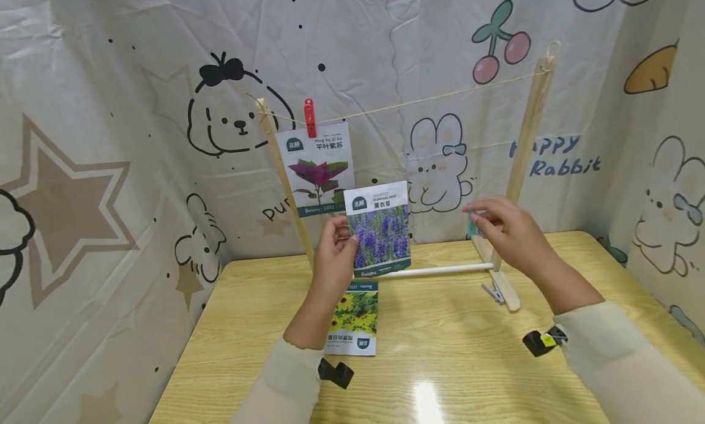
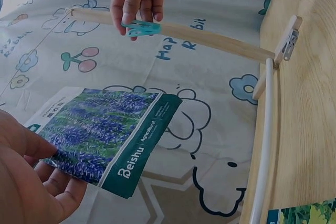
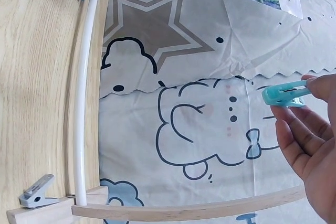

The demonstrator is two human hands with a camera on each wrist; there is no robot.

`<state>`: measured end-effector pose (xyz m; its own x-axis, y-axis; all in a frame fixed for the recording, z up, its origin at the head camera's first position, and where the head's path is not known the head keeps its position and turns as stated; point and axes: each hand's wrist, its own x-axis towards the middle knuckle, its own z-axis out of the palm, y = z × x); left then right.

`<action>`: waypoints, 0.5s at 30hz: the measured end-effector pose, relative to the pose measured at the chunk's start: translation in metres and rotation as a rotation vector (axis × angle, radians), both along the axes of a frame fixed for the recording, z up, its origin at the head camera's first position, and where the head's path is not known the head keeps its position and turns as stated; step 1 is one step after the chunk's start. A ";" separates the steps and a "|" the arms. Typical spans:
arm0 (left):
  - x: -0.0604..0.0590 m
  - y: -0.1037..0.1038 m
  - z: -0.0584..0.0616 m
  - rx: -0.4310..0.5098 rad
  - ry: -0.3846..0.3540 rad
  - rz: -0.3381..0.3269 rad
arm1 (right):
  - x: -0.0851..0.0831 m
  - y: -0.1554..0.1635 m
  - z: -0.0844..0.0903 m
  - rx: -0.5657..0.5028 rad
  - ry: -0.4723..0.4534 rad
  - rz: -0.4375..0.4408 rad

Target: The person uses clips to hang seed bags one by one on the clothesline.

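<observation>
Paper packet (image 1: 381, 231), flat and purple-flowered, is pinched in my left hand (image 1: 337, 248). It looks light and bendy, so I'd hold its edge. My right hand (image 1: 509, 231) pinches a blue-green plastic clip (image 2: 147, 27).

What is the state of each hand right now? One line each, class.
Left hand: holding the lavender seed packet by its edge.
Right hand: pinching the turquoise clothespin.
</observation>
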<state>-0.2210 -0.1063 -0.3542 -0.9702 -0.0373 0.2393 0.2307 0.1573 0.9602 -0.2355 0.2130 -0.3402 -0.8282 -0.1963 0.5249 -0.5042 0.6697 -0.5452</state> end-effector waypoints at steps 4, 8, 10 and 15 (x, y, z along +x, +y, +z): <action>0.000 0.000 0.003 -0.002 0.012 -0.001 | 0.000 0.000 0.004 0.009 0.022 0.000; 0.000 0.001 0.005 -0.002 0.013 0.002 | -0.001 0.000 0.010 0.021 0.035 0.000; -0.001 0.002 0.006 -0.006 0.016 0.003 | -0.002 0.000 0.013 0.025 0.044 0.004; -0.001 0.003 0.009 -0.018 0.023 0.002 | -0.003 -0.001 0.022 0.036 0.053 0.006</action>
